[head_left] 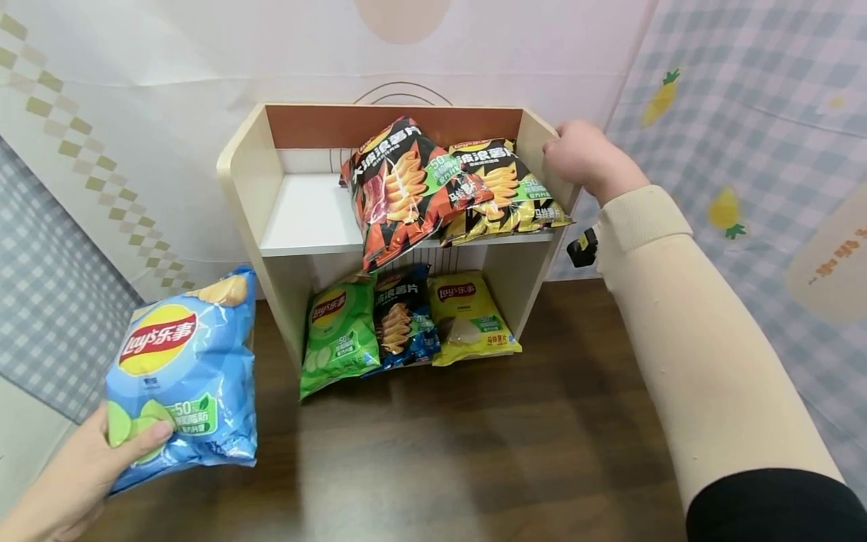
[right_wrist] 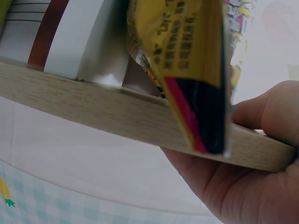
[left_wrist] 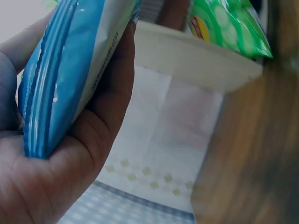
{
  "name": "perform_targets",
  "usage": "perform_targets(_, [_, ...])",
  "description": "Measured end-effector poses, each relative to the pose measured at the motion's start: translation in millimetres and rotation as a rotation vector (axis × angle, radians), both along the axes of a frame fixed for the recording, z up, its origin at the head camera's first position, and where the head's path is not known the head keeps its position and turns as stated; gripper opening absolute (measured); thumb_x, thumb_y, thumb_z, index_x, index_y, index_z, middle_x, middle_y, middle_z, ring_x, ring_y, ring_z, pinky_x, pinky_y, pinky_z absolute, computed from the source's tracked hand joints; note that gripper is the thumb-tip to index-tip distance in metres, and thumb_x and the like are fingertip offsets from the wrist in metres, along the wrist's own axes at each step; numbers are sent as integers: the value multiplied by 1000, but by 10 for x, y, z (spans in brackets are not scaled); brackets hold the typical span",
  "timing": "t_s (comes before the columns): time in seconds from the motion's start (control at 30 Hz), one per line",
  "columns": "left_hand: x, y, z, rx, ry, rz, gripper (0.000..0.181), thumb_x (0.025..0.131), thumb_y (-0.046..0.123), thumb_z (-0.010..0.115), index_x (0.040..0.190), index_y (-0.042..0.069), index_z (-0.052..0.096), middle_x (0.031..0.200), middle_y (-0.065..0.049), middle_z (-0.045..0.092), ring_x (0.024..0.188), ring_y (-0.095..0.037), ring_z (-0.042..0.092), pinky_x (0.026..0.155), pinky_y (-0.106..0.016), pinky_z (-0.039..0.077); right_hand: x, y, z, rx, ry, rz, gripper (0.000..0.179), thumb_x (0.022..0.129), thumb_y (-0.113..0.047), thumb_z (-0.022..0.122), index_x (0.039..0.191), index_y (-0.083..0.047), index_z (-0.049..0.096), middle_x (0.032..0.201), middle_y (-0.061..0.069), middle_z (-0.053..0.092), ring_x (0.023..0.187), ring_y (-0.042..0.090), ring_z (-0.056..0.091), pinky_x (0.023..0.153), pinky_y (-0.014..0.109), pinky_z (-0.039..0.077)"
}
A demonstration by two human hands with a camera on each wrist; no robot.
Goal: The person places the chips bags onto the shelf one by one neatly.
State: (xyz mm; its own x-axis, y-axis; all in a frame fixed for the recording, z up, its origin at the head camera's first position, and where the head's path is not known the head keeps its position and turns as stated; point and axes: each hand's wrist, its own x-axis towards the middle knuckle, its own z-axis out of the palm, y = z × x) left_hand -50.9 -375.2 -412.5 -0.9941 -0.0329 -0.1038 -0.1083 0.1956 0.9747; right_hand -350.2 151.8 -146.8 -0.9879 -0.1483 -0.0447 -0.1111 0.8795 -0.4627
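At the lower left of the head view, my left hand holds a blue bag of potato chips, thumb across its front and fingers behind. The left wrist view shows the bag's crimped edge against the palm. My right hand grips the right side panel of a small two-tier shelf; in the right wrist view, thumb and fingers lie on opposite sides of the panel. On the upper tier, a red-and-black chip bag leans over a gold-and-black one, its lower end hanging past the shelf edge.
The lower tier bears a green chip bag, a dark blue one and a yellow one side by side. The shelf stands on a brown wood-look surface, before a pale patterned cloth. A checked cloth hangs at the right.
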Motion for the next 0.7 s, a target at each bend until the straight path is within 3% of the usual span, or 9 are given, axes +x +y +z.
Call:
perform_targets(0.07, [-1,55,59,19,-2,-8,39,99,6,52,129,24,36,106,4,62,88,-9,60,70,-27,52,-5,2,3,-2,5,0,48,99,-18,27,136,9,39,125,24,45,101,33,49,79,41,47])
perform_targets(0.17, [7,156,153,-32,-7,-29,40,99,6,53,129,26,36,109,7,61,91,-8,60,71,-26,51,-16,5,7,-11,0,-2,47,99,-17,27,135,10,40,124,24,46,101,32,50,78,40,48])
perform_targets(0.4, [-69,542,417,-83,106,-104,50,97,3,56,138,21,35,118,-2,60,96,-12,61,76,-25,51,-8,10,27,-12,-2,-6,46,99,-17,28,135,9,40,122,22,47,99,31,50,76,38,49])
perform_targets(0.7, [-375,1137,884,73,256,-163,59,93,-1,60,143,15,32,127,-14,53,104,-17,60,83,-25,50,6,-6,20,-34,-23,-14,46,100,-17,29,135,9,39,120,21,47,97,30,50,75,37,50])
